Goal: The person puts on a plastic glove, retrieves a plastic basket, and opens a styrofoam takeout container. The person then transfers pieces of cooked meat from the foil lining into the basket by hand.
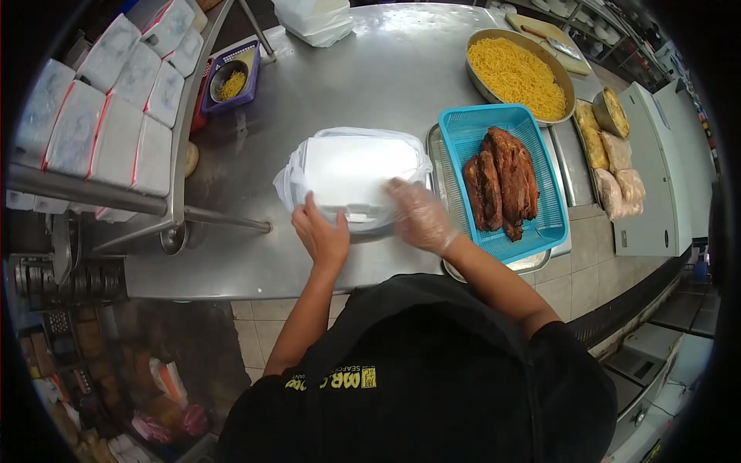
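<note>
A closed white foam takeaway box (359, 163) sits in the middle of the steel table, with a thin translucent plastic bag (287, 185) spread around and under it. My left hand (320, 238) is bare, its fingers stretched apart against the box's front left edge, near the front tab. My right hand (423, 217), in a clear plastic glove, is at the front right corner of the box. Motion blurs its fingers, so I cannot tell how they are bent or whether they grip anything.
Right of the box, a blue basket (451, 123) holds roasted meat (505, 181) over a metal tray (440, 166). Behind it stands a pan of yellow noodles (517, 73). Stacked foam boxes (116, 127) fill the left shelf. A purple basket (248, 91) sits at the back left.
</note>
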Tool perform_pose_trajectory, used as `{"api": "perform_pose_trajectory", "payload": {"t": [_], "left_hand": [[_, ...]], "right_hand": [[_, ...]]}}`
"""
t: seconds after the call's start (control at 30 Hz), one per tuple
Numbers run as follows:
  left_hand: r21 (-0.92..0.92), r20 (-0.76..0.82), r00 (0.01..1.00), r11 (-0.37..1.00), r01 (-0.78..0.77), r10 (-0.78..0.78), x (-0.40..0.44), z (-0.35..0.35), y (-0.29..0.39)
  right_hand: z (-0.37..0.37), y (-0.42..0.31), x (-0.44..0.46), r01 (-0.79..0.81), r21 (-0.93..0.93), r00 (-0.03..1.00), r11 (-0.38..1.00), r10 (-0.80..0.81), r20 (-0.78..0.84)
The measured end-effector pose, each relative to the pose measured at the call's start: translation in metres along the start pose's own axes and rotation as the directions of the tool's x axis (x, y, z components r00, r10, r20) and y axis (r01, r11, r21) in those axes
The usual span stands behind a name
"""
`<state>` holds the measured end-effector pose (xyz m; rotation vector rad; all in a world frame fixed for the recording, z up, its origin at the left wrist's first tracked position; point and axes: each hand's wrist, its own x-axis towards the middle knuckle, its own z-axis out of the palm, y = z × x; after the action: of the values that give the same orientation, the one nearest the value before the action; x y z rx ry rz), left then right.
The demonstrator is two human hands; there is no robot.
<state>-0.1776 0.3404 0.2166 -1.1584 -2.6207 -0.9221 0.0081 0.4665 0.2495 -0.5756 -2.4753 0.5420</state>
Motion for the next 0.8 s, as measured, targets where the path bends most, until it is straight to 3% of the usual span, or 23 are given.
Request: {"api": "perform_pose_trajectory", "payload": {"t": [0.07, 0.13, 0.2, 0.27, 0.33, 0.37, 0.4, 0.43, 0.47, 0.5, 0.57, 0.6, 0.63, 0.67, 0.7, 0.73, 0.77, 0.8], "left_hand": [[-0.064, 0.022, 0.999, 0.997, 0.037, -0.036, 0.007, 0.007, -0.013], [-0.120, 0.049, 0.996, 0.989, 0.086, -0.080, 0.012, 0.009, -0.029], [-0.167, 0.136, 0.924, 0.911, 0.377, -0.357, 0.018, 0.009, -0.044], [-0.203, 0.113, 0.945, 0.924, 0.323, -0.305, 0.018, 0.038, -0.076], [-0.397, 0.283, 0.922, 0.843, 0.362, -0.263, 0.019, 0.066, -0.106], [-0.400, 0.284, 0.923, 0.842, 0.361, -0.261, 0.022, 0.064, -0.109], [-0.577, 0.465, 0.768, 0.507, 0.640, -0.441, 0.025, 0.063, -0.111], [-0.607, 0.672, 0.552, 0.060, 0.793, -0.493, 0.027, 0.062, -0.114], [-0.591, 0.707, 0.522, 0.006, 0.807, -0.477, 0.028, 0.063, -0.118], [-0.585, 0.715, 0.519, 0.006, 0.811, -0.468, 0.027, 0.069, -0.116], [-0.432, 0.501, 0.695, 0.548, 0.717, -0.515, 0.027, 0.078, -0.110], [-0.398, 0.272, 0.850, 0.751, 0.527, -0.452, 0.021, 0.083, -0.102], [-0.366, 0.212, 0.888, 0.809, 0.459, -0.408, 0.013, 0.082, -0.097], [-0.336, 0.143, 0.925, 0.862, 0.379, -0.351, 0.011, 0.069, -0.083], [-0.224, 0.187, 0.904, 0.880, 0.419, -0.384, 0.010, 0.064, -0.084], [-0.077, 0.205, 0.923, 0.934, 0.348, -0.326, 0.010, 0.059, -0.087], [-0.097, 0.124, 0.960, 0.960, 0.264, -0.251, 0.010, 0.052, -0.090], [-0.134, 0.154, 0.952, 0.949, 0.284, -0.263, 0.017, 0.027, -0.076]], "right_hand": [[0.011, -0.007, 0.003, 0.072, -0.100, 0.981, 0.992, -0.052, 0.187], [0.012, -0.009, -0.001, 0.047, -0.180, 0.981, 0.983, -0.012, 0.194], [0.007, -0.005, -0.008, 0.005, -0.211, 0.971, 0.977, 0.046, 0.235], [0.006, 0.004, -0.023, 0.061, -0.234, 0.973, 0.970, -0.006, 0.230], [0.011, 0.015, -0.038, 0.119, -0.310, 0.969, 0.943, -0.043, 0.242], [0.014, 0.016, -0.043, 0.118, -0.315, 0.970, 0.942, -0.041, 0.241], [0.016, 0.017, -0.048, 0.124, -0.349, 0.977, 0.929, -0.051, 0.209], [0.017, 0.019, -0.055, 0.126, -0.385, 0.982, 0.914, -0.060, 0.178], [0.019, 0.017, -0.056, 0.059, -0.421, 0.974, 0.905, 0.040, 0.223], [0.024, 0.020, -0.059, 0.050, -0.429, 0.974, 0.902, 0.051, 0.221], [0.036, 0.029, -0.061, -0.094, -0.393, 0.936, 0.915, 0.215, 0.277], [0.034, 0.033, -0.062, -0.147, -0.377, 0.919, 0.915, 0.267, 0.290], [0.036, 0.034, -0.068, -0.152, -0.377, 0.918, 0.914, 0.271, 0.288], [0.042, 0.041, -0.075, -0.297, -0.348, 0.852, 0.889, 0.411, 0.324], [0.050, 0.054, -0.073, -0.427, -0.317, 0.778, 0.847, 0.522, 0.350], [0.062, 0.073, -0.077, -0.487, -0.288, 0.677, 0.824, 0.565, 0.472], [0.060, 0.080, -0.078, -0.480, -0.132, 0.775, 0.867, 0.490, 0.399], [0.056, 0.084, -0.075, -0.443, -0.028, 0.846, 0.896, 0.429, 0.318]]}}
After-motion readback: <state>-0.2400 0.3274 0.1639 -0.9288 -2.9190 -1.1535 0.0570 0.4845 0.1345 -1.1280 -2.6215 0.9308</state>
